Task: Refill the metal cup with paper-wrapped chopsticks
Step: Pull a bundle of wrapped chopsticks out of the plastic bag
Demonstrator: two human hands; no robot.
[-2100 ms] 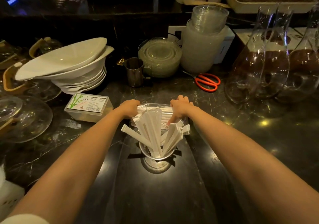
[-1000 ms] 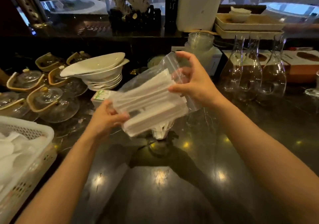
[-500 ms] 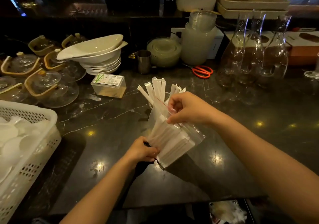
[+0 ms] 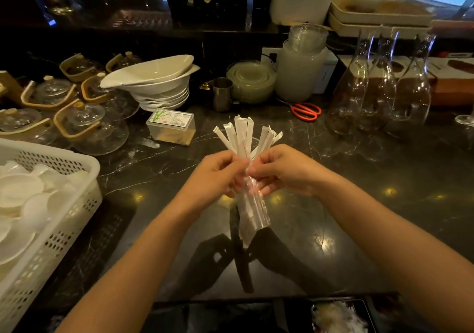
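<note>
**Ana:** Nearest the worktop's (image 4: 359, 204) front edge, both hands are meeting on the clear bag (image 4: 252, 212) of paper-wrapped chopsticks (image 4: 247, 226), which is hanging upright just above the dark stone. What is she doing with it?

**Ben:** Opening it, I am judging. The left hand (image 4: 218, 176) is curling nearly closed, thumb and forefinger pinching one side of the bag's mouth. The right hand (image 4: 279, 172) is doing likewise on the other side, its lower fingers lying along the plastic. Neither hand is holding anything else.

**Ana:** How should she be going about it?

**Ben:** Peeling the two lips apart evenly, I would say, while keeping the bag upright so the sticks are not sliding out onto the worktop. Pulling hard on one side only is risking a tear and a spill.

**Ana:** And the cup?

**Ben:** Just beyond the bag, I am guessing. Wrapped chopsticks (image 4: 243, 135) are fanning up behind the knuckles, but the hands are hiding whatever is holding them, so I cannot tell. A small metal cup (image 4: 222, 94) is standing well beyond the bag, beside the stacked white bowls (image 4: 159, 81), with nothing showing above its rim.

**Ana:** Anything between?

**Ben:** A toothpick box (image 4: 170, 126), beyond the bag and leftward, and red scissors (image 4: 306, 111), beyond it and rightward.
</note>
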